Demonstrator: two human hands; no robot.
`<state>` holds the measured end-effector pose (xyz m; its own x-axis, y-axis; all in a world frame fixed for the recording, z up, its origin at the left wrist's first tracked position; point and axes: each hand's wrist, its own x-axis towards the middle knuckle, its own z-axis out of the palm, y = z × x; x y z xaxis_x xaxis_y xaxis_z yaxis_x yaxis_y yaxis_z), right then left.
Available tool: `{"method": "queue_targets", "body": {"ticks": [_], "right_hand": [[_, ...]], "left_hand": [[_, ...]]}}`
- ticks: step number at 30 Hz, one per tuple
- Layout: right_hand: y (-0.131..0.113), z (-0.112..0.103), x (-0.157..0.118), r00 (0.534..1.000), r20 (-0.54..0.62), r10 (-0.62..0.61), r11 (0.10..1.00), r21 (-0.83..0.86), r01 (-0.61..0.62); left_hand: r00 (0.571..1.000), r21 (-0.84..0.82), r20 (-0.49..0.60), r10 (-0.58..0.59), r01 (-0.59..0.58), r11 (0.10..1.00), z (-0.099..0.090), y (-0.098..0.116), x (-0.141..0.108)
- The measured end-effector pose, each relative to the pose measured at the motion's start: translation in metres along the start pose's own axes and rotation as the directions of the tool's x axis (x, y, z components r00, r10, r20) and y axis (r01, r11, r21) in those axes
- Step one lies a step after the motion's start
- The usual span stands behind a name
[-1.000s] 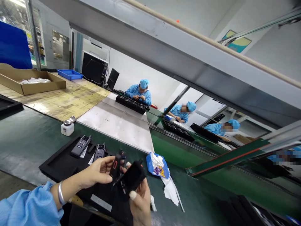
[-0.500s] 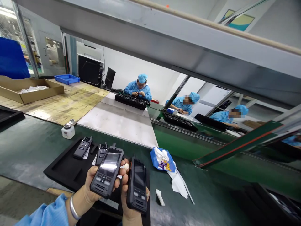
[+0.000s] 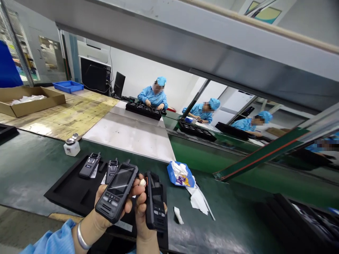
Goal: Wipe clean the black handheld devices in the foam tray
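Note:
A black handheld radio with a screen and keypad (image 3: 116, 192) lies in my left hand (image 3: 102, 215), its screen facing up. My right hand (image 3: 144, 218) is wrapped round a second black handheld radio (image 3: 156, 201), which is turned partly on its side. A small white wad (image 3: 143, 182) shows at my fingertips between the two devices; which hand pinches it I cannot tell. Behind them, a black foam tray (image 3: 66, 187) bears two more radios, one at the left (image 3: 90, 165) and one (image 3: 111, 170) partly hidden by the held device.
A blue bin (image 3: 180, 174) holds white cloths and packets, with a white cloth (image 3: 198, 201) beside it. A white bottle (image 3: 72, 147) stands behind the tray. Black trays (image 3: 296, 222) are at the right. Several people in blue work across the bench.
The view has shifted slightly, moving the scene left. The radio in my right hand has turned more edge-on. Across the bench, a person's hands have moved apart.

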<state>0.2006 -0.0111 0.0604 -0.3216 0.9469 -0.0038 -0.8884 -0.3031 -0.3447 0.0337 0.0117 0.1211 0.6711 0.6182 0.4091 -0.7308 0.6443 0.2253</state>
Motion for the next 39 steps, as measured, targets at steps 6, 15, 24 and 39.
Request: {"method": "queue_targets", "body": {"ticks": [6, 15, 24, 39], "right_hand": [[0.004, -0.006, 0.003, 0.998, 0.061, 0.005, 0.989, 0.148, -0.014], [-0.004, 0.001, 0.004, 0.993, 0.049, 0.103, 0.995, -0.02, -0.102], [0.007, 0.01, 0.007, 0.993, 0.114, 0.003, 0.997, 0.071, -0.011], [-0.014, 0.038, 0.016, 0.955, -0.082, -0.283, 0.958, -0.065, 0.279]], "left_hand": [[0.999, -0.011, -0.049, 0.001, -0.001, 1.0, 0.001, -0.002, 0.002], [0.996, -0.002, -0.095, -0.006, 0.006, 1.0, -0.018, -0.001, -0.007], [0.977, 0.057, -0.211, -0.019, 0.031, 0.998, -0.042, -0.001, -0.02], [0.882, 0.0, -0.423, 0.208, -0.229, 0.973, -0.026, 0.0, 0.012]]}}
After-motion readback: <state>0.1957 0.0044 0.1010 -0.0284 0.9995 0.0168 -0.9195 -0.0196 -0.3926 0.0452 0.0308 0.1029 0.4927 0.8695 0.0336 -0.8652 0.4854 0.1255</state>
